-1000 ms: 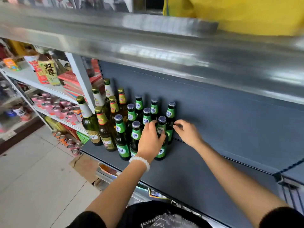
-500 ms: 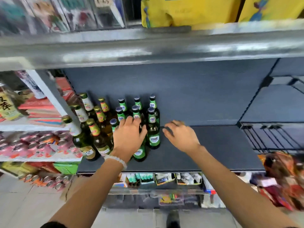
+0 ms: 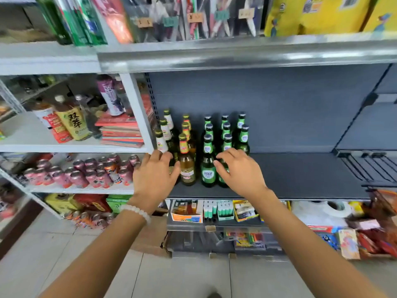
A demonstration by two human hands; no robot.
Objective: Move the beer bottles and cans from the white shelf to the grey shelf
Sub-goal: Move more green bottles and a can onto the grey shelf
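Beer bottles (image 3: 208,155) stand clustered at the left end of the grey shelf (image 3: 311,175). Left hand (image 3: 155,176) and right hand (image 3: 240,169) hover with loose fingers, gripping nothing. Glass: likely heavy, slick, breakable; best gripped round the body.

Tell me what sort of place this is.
Most likely a small shop: beer bottles in rows on a grey shelf, pink cans on a white shelf, and price tags above.
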